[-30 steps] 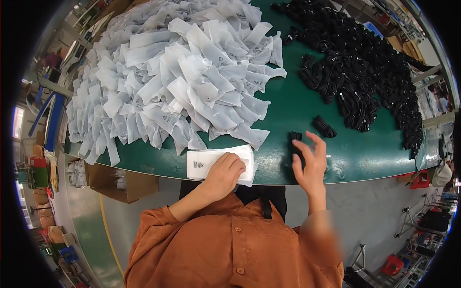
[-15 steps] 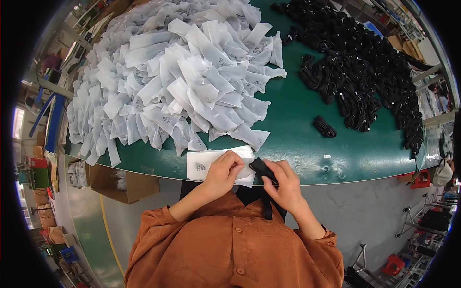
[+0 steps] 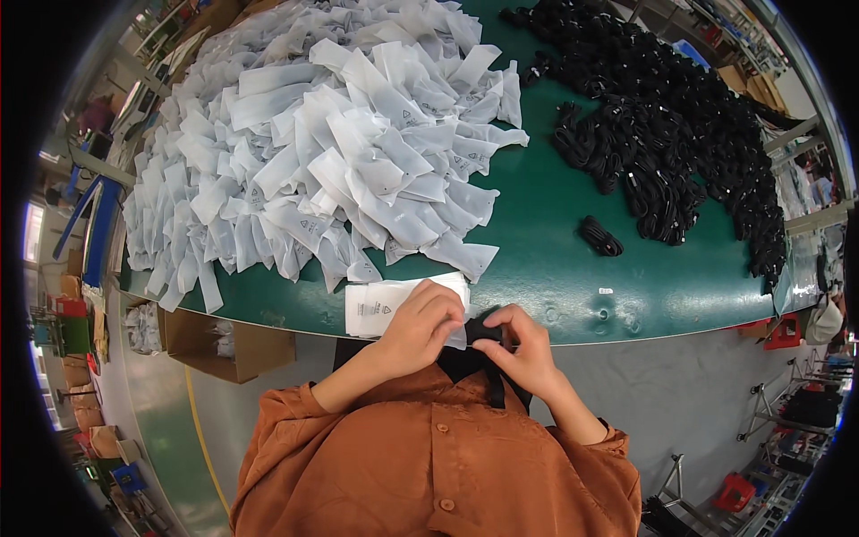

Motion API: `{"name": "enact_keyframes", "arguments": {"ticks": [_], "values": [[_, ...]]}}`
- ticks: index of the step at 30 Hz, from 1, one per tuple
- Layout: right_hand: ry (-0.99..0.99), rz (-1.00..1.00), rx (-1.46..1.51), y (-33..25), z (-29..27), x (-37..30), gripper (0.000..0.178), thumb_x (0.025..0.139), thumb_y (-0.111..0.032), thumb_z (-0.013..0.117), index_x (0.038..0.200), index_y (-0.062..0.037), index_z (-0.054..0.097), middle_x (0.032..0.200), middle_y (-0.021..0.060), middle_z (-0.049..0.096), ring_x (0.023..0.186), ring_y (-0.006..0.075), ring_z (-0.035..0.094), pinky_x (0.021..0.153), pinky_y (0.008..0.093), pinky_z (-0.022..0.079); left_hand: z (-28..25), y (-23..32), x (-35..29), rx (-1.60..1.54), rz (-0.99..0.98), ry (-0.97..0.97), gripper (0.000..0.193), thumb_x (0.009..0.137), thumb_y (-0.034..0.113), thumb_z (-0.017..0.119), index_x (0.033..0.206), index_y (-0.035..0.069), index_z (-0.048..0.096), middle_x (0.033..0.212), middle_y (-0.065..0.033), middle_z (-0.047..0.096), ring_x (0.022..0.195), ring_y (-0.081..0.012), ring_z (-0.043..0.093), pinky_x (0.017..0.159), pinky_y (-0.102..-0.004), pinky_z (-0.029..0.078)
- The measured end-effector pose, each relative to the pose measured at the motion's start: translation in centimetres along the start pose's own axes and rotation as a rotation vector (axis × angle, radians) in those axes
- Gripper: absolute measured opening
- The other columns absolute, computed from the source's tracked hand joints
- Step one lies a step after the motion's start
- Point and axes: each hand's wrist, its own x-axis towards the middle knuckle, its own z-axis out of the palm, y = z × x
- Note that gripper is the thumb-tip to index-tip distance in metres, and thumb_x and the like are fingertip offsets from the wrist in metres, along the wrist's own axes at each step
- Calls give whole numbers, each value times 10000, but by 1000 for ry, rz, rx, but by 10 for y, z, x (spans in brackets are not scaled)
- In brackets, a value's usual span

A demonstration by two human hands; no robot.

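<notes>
At the table's near edge, my right hand [image 3: 523, 351] grips a coiled black cable [image 3: 484, 328] between thumb and fingers. My left hand [image 3: 419, 329] is pinched closed just left of it, on a translucent white bag [image 3: 459, 339] whose edge shows beneath the fingers. The cable's left end meets this bag; my fingers hide whether it is inside. Under my left hand lies a flat stack of white printed bags [image 3: 362, 313]. A single coiled cable [image 3: 600, 236] rests apart on the green table, farther right.
A large heap of filled white bags [image 3: 295, 161] covers the table's left side. Black coiled cables [image 3: 662, 152] are piled along the right. Below the left edge stands an open cardboard box [image 3: 206, 345] with bags in it. The green tabletop [image 3: 537, 259] ends close before me.
My right hand has brought the black cable slightly left and down, closer to my left hand. My left hand has shifted a little right, drawing the bag's edge toward the cable.
</notes>
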Motion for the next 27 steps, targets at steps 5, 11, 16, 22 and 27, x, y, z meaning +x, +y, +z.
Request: {"name": "enact_keyframes", "arguments": {"ticks": [5,11,16,22,27], "values": [[42,-914,-326,-7,-6,12,304,754,-1,827,1009,-36,667,1093,124,673,846,222,624,683,304,510,-8,5,7,-64,-78,26,201,802,-49,686,926,54,566,1001,-100,607,937,-314,550,822,-382,459],[210,-817,-67,-22,4,12,367,740,-25,842,1062,-27,667,1235,218,588,934,251,640,812,333,550,-21,5,17,-281,-172,-5,68,931,46,634,917,63,570,1051,-51,604,941,-170,526,780,-286,435],[520,-798,-420,-26,-31,33,285,803,28,735,1074,-27,669,1224,192,577,1035,303,627,875,388,539,-87,0,67,-681,-283,307,116,1001,123,592,1079,43,625,1113,-34,610,971,-109,539,867,-256,442],[919,-347,-1181,13,-112,65,376,895,-98,710,1255,-54,609,1233,166,577,1095,358,592,885,394,527,-115,0,96,180,96,807,220,947,30,621,1165,6,641,1102,-61,669,899,-143,594,842,-283,485],[692,-209,-757,29,-100,55,368,937,-147,686,1278,-40,601,1165,161,641,980,327,632,837,394,516,-35,-5,7,97,-93,32,199,865,45,721,1054,40,660,1060,-114,639,929,-251,628,828,-349,512]]}}
